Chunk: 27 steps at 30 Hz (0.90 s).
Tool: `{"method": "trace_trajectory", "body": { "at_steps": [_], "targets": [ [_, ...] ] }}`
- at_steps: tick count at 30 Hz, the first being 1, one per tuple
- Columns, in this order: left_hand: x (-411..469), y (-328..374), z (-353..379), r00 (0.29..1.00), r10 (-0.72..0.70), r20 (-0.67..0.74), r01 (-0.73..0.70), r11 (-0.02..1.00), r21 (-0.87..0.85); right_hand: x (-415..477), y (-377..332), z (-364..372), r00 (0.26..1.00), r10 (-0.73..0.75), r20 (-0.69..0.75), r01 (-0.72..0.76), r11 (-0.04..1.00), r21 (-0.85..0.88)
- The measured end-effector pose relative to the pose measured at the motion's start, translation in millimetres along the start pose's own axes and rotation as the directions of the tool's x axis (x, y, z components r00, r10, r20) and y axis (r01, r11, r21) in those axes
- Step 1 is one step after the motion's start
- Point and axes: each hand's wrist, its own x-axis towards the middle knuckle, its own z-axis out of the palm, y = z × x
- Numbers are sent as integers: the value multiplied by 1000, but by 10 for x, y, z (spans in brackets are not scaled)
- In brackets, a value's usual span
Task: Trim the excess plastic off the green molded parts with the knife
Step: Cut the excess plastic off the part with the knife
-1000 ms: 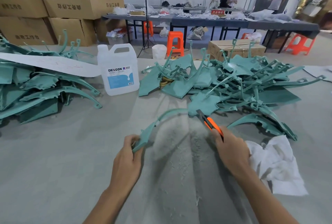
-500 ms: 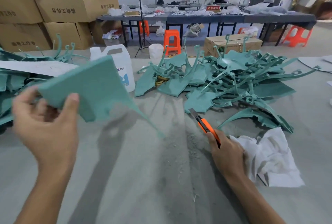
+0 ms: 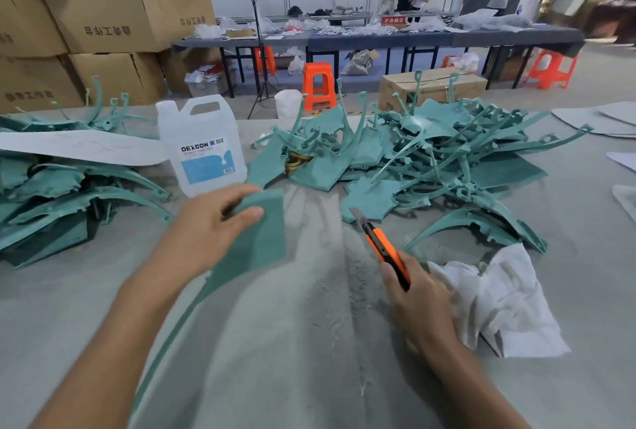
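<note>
Low in the frame, the counter [image 3: 296, 387] carries a streak of pale shavings [image 3: 347, 294] between the 2 forearms. At centre left, the left hand [image 3: 210, 225] grips 1 green part [image 3: 265, 236] by its flat panel, with the thumb on top and the fingers curled over the far edge. The part's thin curved arm trails toward the lower left corner. Right of centre, the right hand [image 3: 423, 304] is closed round the orange knife [image 3: 382, 249]. Its blade is out, pointing up and left, and is apart from the part. A white rag [image 3: 499, 301] lies just beside that hand.

The step in hand looks like bringing the part to the blade. To do it well:

- Settle the panel over the shavings streak.
- Hold it with the left hand behind the cutting line.
- Lay the blade shallow along the edge.
- Push away from the body in light passes, so it shaves the flash and does not dig in.

The part is blurred, so I cannot tell which edge carries the excess; turn it and check first. The thin arm will probably flex, so support it close to any cut there.

Farther up, a heap of parts [image 3: 447, 160] fills centre right, a clear jug [image 3: 203, 150] stands at upper centre left, and a 2nd heap [image 3: 51, 194] lies at the left edge.
</note>
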Motion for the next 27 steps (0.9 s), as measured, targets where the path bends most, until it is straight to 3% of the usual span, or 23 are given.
{"method": "trace_trajectory", "body": {
  "at_steps": [4, 8, 14, 21, 27],
  "targets": [
    [-121, -274, 510, 992, -119, 47, 112, 986, 126, -96, -132, -61, 980, 4, 197, -32, 990, 139],
    [-149, -433, 627, 989, -147, 2, 137, 931, 338, -18, -275, -98, 907, -12, 422, -45, 991, 123],
    [-90, -354, 673, 971, -227, -76, 239, 917, 318, 84, -356, 88, 825, -26, 564, -8, 998, 57],
    [-149, -319, 722, 976, -157, -149, 200, 919, 339, 56, -337, 177, 831, -100, 547, 52, 993, 103],
    [-160, -316, 744, 980, -111, -168, 165, 922, 351, 170, -508, -45, 872, -145, 467, -51, 923, 382]
  ]
}}
